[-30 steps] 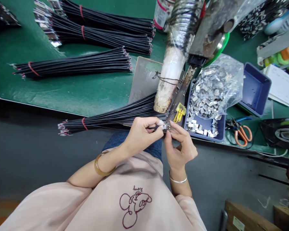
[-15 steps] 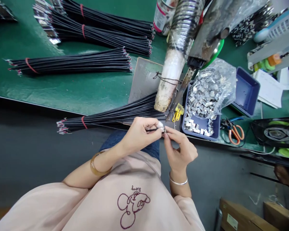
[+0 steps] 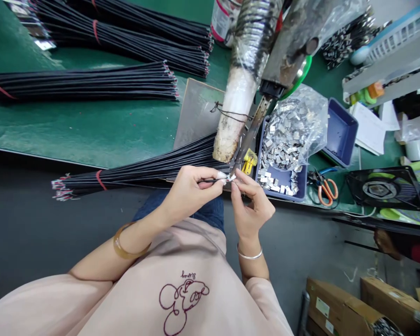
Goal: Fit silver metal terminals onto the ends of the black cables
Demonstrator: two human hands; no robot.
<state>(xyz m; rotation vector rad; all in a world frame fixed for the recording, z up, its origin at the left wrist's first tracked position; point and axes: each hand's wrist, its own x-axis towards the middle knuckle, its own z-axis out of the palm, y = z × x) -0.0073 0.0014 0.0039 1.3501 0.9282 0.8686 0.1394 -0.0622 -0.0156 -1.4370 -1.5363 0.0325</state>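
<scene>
My left hand (image 3: 194, 191) pinches a black cable (image 3: 208, 180) close to its end, with white wrapping on a fingertip. At that end a small silver metal connector (image 3: 231, 178) shows between my two hands. My right hand (image 3: 250, 200) has thumb and forefinger closed on the connector; how it meets the wires is too small to tell. Just beyond the fingers slants a soldering iron (image 3: 252, 133), beside a white-wrapped pipe (image 3: 227, 126). A bundle of black cables (image 3: 140, 163), tied with a red band, lies along the table edge left of the hands.
More cable bundles (image 3: 91, 84) lie on the green table (image 3: 101, 126). To the right stand a blue tray (image 3: 301, 186) of metal connector shells, another blue tray (image 3: 350, 135), orange-handled scissors (image 3: 328, 192) and a black fan (image 3: 381, 188). Yellow clips (image 3: 249, 162) sit beside the iron.
The view has swung right, so the table things appear further left. The silver connector between my fingertips shows more plainly. Both hands keep their grip.
</scene>
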